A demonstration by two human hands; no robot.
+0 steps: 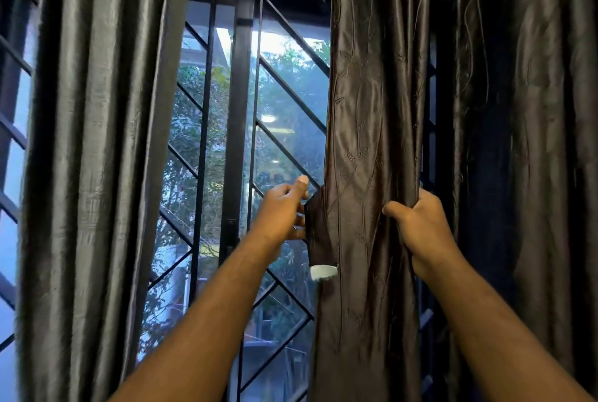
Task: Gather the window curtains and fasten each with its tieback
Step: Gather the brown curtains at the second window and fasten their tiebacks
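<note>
Right of centre, the right hand [420, 227] is clamping the gathered brown curtain [365, 142] while the left hand [284, 210] is pinching its tieback [315, 233]; loosening either grip risks folds spilling free.

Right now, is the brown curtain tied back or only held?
Only held: right hand bunches the brown curtain; left hand holds the tieback, unfastened.
</note>
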